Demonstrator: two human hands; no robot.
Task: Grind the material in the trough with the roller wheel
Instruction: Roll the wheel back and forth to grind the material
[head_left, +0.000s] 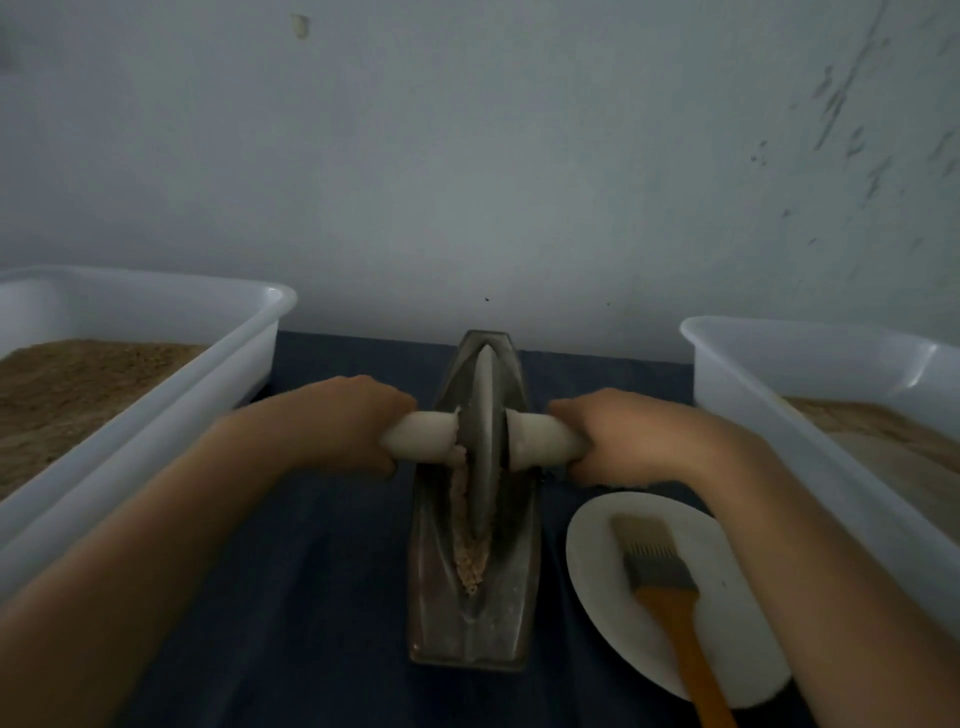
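Centrally, roller wheel between hands.

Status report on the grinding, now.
Left hand and right hand each gripping the white handle, either side of the roller wheel. Wheel seated in the trough, coarse material in the groove. Nothing blocking the wheel's path.

Two forearms are showing in the head view, and both are showing bare from the lower edge of the picture up to the wrists. No sleeve, no watch, no bracelet and no glove is covering them. The left hand and the right hand are also showing bare, with no ring to see on the visible parts. The light is being dim, so finer details such as nails are not showing clearly.
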